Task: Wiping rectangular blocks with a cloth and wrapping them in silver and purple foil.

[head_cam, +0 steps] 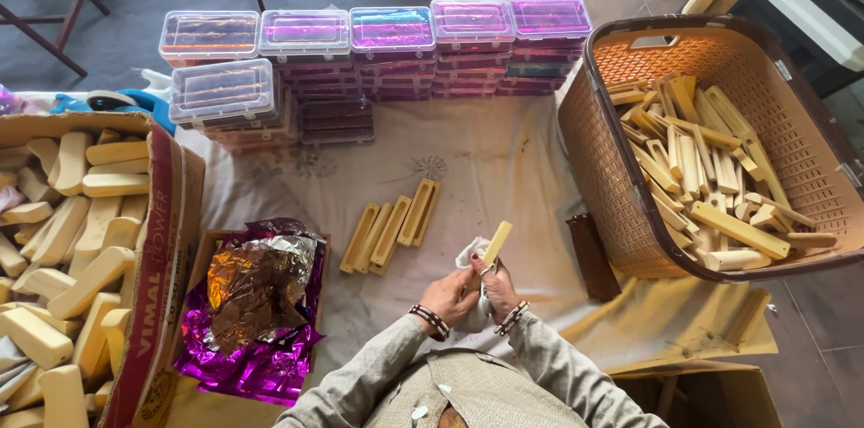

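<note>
Both hands, left hand [447,296] and right hand [498,287], clasp a pale wooden stick [491,246] wrapped in a white cloth [469,256] over the sheet-covered floor. Finished wooden pieces [391,227] lie ahead; a brown plastic basket [601,158] of sticks sits right, stacked clear boxes [378,41] beyond.

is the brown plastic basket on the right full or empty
Partly full: the brown plastic lattice basket holds a loose pile of pale yellow wooden sticks, well below its rim.

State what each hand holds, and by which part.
Both hands, left hand and right hand, grip the lower end of a pale yellow rectangular bar, together with a white cloth; its upper end sticks out free.
</note>
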